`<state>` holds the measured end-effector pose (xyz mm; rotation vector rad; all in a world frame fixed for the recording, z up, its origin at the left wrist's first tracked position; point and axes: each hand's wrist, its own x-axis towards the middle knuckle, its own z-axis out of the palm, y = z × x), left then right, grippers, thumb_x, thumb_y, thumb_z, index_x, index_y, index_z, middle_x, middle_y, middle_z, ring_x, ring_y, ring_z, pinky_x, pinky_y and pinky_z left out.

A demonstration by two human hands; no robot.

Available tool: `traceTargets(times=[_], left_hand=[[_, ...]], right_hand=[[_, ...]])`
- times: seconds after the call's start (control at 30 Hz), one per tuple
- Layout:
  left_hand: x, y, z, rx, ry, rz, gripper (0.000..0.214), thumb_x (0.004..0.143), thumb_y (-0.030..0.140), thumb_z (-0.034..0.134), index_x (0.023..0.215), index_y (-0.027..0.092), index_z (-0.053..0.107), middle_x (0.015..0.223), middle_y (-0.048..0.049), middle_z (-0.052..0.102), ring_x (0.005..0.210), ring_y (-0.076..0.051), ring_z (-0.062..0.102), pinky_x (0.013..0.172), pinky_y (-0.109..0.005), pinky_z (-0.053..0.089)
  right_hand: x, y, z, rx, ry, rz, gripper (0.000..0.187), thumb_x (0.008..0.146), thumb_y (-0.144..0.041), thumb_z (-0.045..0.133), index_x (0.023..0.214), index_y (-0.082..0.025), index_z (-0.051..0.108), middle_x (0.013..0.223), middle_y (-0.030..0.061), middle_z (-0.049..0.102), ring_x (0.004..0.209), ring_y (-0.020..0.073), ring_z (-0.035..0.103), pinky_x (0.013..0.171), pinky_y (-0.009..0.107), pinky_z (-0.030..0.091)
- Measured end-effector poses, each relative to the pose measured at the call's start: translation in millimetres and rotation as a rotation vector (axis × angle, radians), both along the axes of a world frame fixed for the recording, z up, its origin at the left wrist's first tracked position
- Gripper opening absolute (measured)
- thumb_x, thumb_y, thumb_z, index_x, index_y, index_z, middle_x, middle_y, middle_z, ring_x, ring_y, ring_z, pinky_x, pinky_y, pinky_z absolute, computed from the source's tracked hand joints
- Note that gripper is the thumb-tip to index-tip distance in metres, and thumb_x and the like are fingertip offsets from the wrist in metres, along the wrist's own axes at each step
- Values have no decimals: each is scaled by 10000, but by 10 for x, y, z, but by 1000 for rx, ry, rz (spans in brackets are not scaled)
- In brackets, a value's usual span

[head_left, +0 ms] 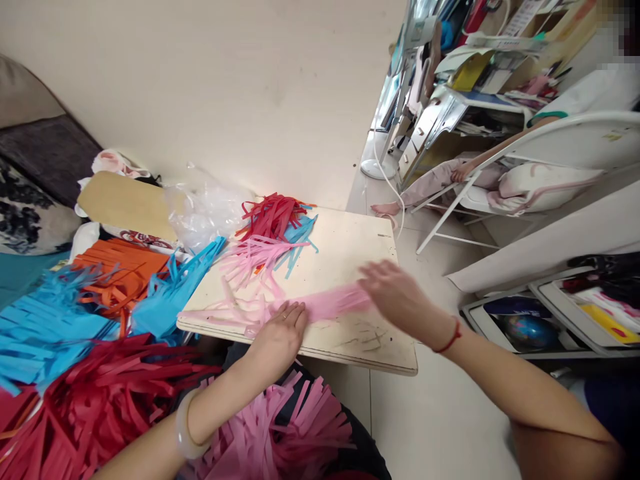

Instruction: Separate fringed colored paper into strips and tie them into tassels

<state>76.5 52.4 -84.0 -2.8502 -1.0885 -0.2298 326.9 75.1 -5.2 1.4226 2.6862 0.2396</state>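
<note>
My left hand (281, 327) lies with its fingers flat on a strip of pink tissue paper (330, 303), pressing it to a small pale wooden table (345, 233). Thin cut pink fringes (230, 312) spread from the strip's left end. At the other end of the strip is my right hand (393, 293). Motion smears its fingers, so whether they grip the paper I cannot tell. Farther back on the tabletop, red fringe (273, 217), light pink fringe (260, 250) and blue fringe (300, 233) lie in a heap.
Orange fringe (120, 267), blue fringe (50, 327) and red fringe (115, 393) pile up at left. Pink fringe (280, 427) covers my lap. A clear plastic bag (205, 207) touches the wall. Another person sits on a white folding chair (575, 143) at right, near storage drawers (500, 327).
</note>
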Motion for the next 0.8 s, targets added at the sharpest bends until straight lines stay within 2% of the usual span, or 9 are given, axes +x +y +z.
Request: traceTargets(times=[0.07,0.13,0.2,0.3,0.43,0.5,0.6,0.7,0.8], left_hand=[[-6,-6,-25,-8,-4,-2,424,813,29,392,1211,-6,534,1236,-236,605,1143,-264,599,1037,-413,425],[-39,-13,-14,-17,-29,-25,419,825,47,397,1222,-2,521,1260,-240,587,1168,-264,579,1035,-415,427],[-110,-22,51,-47,-86,-69,390,839,77,412,1206,20,529,1247,-223,597,1184,-253,562,1055,-419,410],[-294,-29,215,-171,-151,-104,271,867,137,434,1092,116,584,1061,-114,673,1066,-201,609,1144,-476,279],[-682,-16,410,-271,-110,-95,313,885,234,467,1175,166,563,1029,-71,687,1040,-189,620,1176,-522,137],[-908,-21,481,-273,-37,-58,341,892,282,471,1205,192,573,1078,-83,693,1085,-210,609,1152,-516,202],[-1114,-75,589,-213,168,177,256,880,334,483,956,189,680,857,-92,721,860,-265,669,911,-503,466],[-929,-146,628,-88,254,331,247,885,276,471,786,169,670,704,-86,676,677,-265,651,670,-427,523],[-436,-148,498,17,98,20,269,868,99,441,997,139,674,984,-120,697,966,-238,650,884,-390,508]], right_hand=[[-156,-60,-209,-116,143,237,419,877,-8,356,1181,-70,637,1309,189,564,1277,235,486,1090,440,378],[-290,-130,-431,-194,246,333,446,924,-84,350,1345,-38,489,1414,188,464,1368,210,378,1138,403,333],[-353,-189,-586,-245,299,340,490,952,-177,362,1413,-14,381,1474,190,378,1420,218,279,1164,416,293],[-328,-226,-647,-294,313,338,519,962,-240,359,1440,-37,343,1522,159,297,1451,216,183,1190,422,231],[-285,-192,-609,-305,294,293,496,969,-269,360,1426,-80,385,1504,133,344,1437,206,236,1178,431,245],[-302,-169,-621,-261,288,281,462,975,-268,358,1400,-101,431,1477,128,395,1413,201,299,1155,440,284],[-342,-150,-667,-180,271,299,420,977,-239,360,1357,-115,487,1445,118,445,1382,198,360,1122,431,331],[-356,-142,-700,-137,266,303,398,965,-204,387,1335,-128,512,1421,114,478,1367,191,385,1100,417,355],[-342,-135,-698,-125,274,298,381,963,-197,389,1310,-141,537,1399,110,505,1354,186,402,1090,409,358]])
